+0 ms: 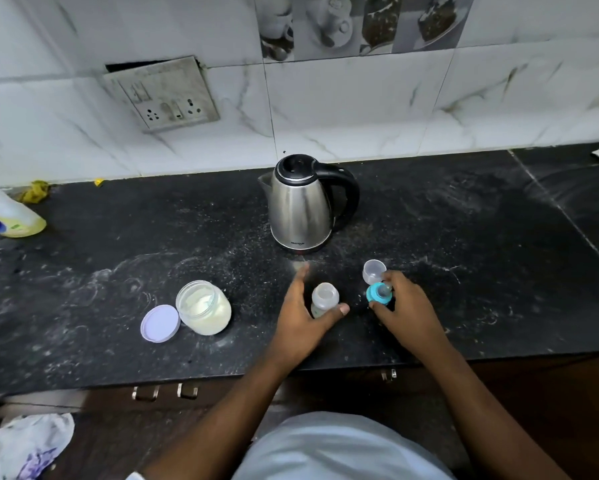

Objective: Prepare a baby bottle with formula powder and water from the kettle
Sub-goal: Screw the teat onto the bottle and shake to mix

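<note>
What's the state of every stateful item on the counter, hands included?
kettle, upright, lid shut.
formula jar, open, powder inside.
jar lid, off, flat beside jar.
baby bottle, upright, uncapped.
teat ring, off bottle, pinched by right hand.
clear cap, off, mouth up on counter.
left hand, fingers straight, thumb across bottle front.

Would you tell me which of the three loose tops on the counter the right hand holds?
The teal teat ring, pinched by the right hand; the clear cap sits just behind it, the lilac lid beside the powder jar.
</note>
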Tool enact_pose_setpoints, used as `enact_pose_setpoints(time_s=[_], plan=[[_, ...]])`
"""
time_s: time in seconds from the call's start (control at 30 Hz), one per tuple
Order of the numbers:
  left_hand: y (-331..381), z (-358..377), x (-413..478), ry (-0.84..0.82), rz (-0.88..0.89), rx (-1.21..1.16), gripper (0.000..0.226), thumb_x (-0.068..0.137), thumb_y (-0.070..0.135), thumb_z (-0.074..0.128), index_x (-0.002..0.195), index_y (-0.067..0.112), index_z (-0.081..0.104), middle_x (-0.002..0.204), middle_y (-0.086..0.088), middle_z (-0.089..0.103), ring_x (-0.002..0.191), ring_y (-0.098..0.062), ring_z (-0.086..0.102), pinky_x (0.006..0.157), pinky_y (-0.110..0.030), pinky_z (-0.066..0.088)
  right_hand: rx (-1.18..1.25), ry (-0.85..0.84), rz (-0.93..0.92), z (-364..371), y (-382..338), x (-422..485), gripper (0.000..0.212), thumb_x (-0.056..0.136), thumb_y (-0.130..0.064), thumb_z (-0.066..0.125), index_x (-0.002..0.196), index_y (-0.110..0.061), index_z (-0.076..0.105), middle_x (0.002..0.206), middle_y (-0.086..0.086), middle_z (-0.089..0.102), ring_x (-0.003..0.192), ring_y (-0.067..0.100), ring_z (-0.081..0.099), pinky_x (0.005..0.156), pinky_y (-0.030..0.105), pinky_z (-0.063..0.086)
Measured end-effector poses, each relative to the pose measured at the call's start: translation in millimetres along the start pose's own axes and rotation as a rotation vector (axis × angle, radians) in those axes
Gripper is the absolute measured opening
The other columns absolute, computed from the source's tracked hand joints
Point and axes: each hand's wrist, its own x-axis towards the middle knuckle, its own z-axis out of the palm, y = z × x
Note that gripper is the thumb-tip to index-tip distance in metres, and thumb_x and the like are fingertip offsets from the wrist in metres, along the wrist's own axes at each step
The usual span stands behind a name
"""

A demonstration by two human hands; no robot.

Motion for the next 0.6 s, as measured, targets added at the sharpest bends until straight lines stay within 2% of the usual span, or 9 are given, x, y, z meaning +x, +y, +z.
enact_pose_setpoints(time_s=[0.07, 0.13, 0.2, 0.27, 0.33, 0.43, 0.53, 0.6], plan=[[16.5, -5.7, -11.4, 0.125, 0.131, 0.08, 0.086, 0.084, 0.055, 0.076, 0.158, 0.039, 0.035, 0.152, 0.04, 0.034, 0.15, 0.004, 0.033, 0.12, -0.011, 0.026, 0.273, -0.022, -0.038, -7.7, -16.7, -5.7, 0.052, 0.089, -0.019, 0.081, 0.133, -0.026, 0.053, 0.128, -0.009, 0.064, 0.109, 0.008, 0.066, 0.092, 0.032, 0.058], [29.2, -14.3, -16.2, 0.127, 0.252, 0.139, 0.081, 0.086, 0.04, 0.067, 0.16, 0.03, 0.034, 0.155, 0.031, 0.034, 0.152, 0.001, 0.03, 0.12, -0.009, 0.024, 0.494, -0.047, -0.063, -12.4, -35.7, -9.8, 0.055, 0.086, -0.011, 0.084, 0.128, -0.03, 0.054, 0.123, -0.011, 0.066, 0.107, 0.004, 0.069, 0.091, 0.026, 0.059], [39.3, -21.7, -16.0, 0.012, 0.264, 0.124, 0.077, 0.086, 0.03, 0.067, 0.158, 0.025, 0.04, 0.158, 0.016, 0.045, 0.15, -0.001, 0.038, 0.121, -0.014, 0.029, 0.592, -0.076, -0.116, -13.9, -52.6, -11.4, 0.06, 0.083, -0.005, 0.085, 0.127, -0.031, 0.054, 0.121, -0.009, 0.068, 0.107, 0.005, 0.069, 0.092, 0.025, 0.058], [48.2, -23.9, -15.6, -0.094, 0.126, -0.066, 0.067, 0.088, 0.023, 0.076, 0.151, 0.021, 0.053, 0.15, 0.006, 0.062, 0.14, -0.006, 0.057, 0.116, -0.026, 0.044, 0.574, -0.076, -0.211, -12.7, -66.2, -13.3, 0.062, 0.082, -0.006, 0.086, 0.128, -0.031, 0.052, 0.123, -0.01, 0.067, 0.108, 0.006, 0.068, 0.092, 0.02, 0.055], [50.9, -23.0, -15.5, -0.097, -0.026, -0.277, 0.059, 0.087, 0.011, 0.084, 0.142, 0.012, 0.061, 0.132, -0.004, 0.076, 0.122, -0.013, 0.071, 0.104, -0.031, 0.056, 0.535, -0.054, -0.267, -9.6, -76.3, -16.2, 0.063, 0.082, -0.009, 0.085, 0.128, -0.035, 0.05, 0.124, -0.014, 0.065, 0.109, 0.004, 0.067, 0.091, 0.018, 0.053], [53.3, -24.0, -16.3, -0.066, -0.135, -0.431, 0.045, 0.09, -0.002, 0.082, 0.133, 0.001, 0.068, 0.12, -0.014, 0.08, 0.109, -0.022, 0.076, 0.098, -0.035, 0.06, 0.483, -0.012, -0.347, -2.1, -85.7, -20.8, 0.066, 0.081, -0.014, 0.084, 0.126, -0.048, 0.048, 0.122, -0.024, 0.064, 0.111, 0.001, 0.066, 0.093, 0.022, 0.054], [64.8, -34.3, -15.3, -0.04, -0.261, -0.678, 0.023, 0.094, 0.012, 0.079, 0.113, -0.001, 0.078, 0.113, -0.023, 0.079, 0.097, -0.028, 0.077, 0.084, -0.032, 0.064, 0.601, -0.012, -0.382, 5.6, -83.6, -22.8, 0.071, 0.076, -0.035, 0.087, 0.132, -0.055, 0.047, 0.134, -0.025, 0.062, 0.122, 0.008, 0.063, 0.097, 0.019, 0.051], [73.5, -48.4, -10.4, 0.016, -0.447, -0.999, 0.027, 0.098, 0.027, 0.074, 0.096, 0.001, 0.081, 0.103, -0.023, 0.078, 0.082, -0.024, 0.079, 0.071, -0.029, 0.067, 0.674, 0.022, -0.269, 15.1, -68.8, -23.9, 0.074, 0.078, -0.037, 0.088, 0.137, -0.049, 0.045, 0.14, -0.018, 0.06, 0.126, 0.01, 0.058, 0.1, 0.026, 0.05]])
